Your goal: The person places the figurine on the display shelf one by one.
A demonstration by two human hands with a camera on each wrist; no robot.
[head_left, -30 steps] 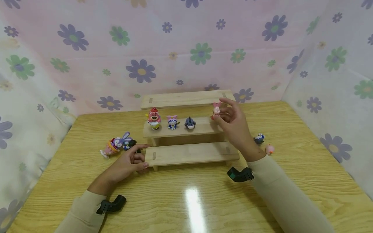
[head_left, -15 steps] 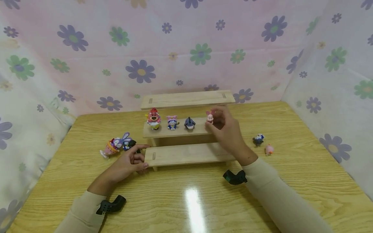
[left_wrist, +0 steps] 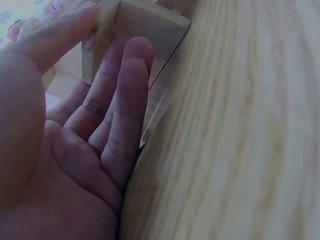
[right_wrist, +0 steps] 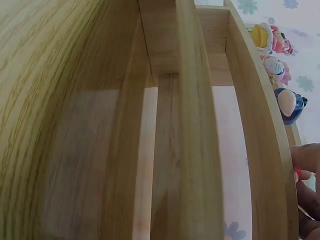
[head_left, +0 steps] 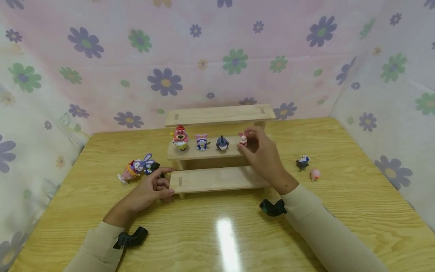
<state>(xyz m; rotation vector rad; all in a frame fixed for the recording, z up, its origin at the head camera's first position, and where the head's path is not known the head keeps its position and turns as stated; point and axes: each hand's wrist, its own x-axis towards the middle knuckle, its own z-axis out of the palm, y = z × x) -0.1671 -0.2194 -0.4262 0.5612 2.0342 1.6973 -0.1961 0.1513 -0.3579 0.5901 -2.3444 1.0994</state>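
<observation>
A three-step wooden display stand [head_left: 221, 179] sits on the table. My right hand [head_left: 266, 160] pinches a small pink long-eared figurine [head_left: 242, 140] between thumb and fingers, at the right part of the middle step. In the right wrist view the fingertips [right_wrist: 305, 156] show at the step's edge, with the figurine mostly hidden. To its left, a blue-grey figurine [head_left: 222, 143], a pink-hatted figurine [head_left: 202, 143] and a red bear figurine [head_left: 180, 138] stand in a row. My left hand [head_left: 147, 192] grips the left end of the front step, its thumb and fingers [left_wrist: 132, 90] around the wood.
Beyond the left hand lie a purple rabbit figurine [head_left: 137, 166] and a dark figurine [head_left: 155, 167]. On the table to the right are a dark figurine with a white-and-blue top [head_left: 302, 163] and a round pink one [head_left: 315, 174]. A flowered cloth [head_left: 204, 49] hangs behind.
My right hand has moved left and down with the pink figurine, bringing it to the middle step beside the blue-grey one. The left hand has stayed on the stand.
</observation>
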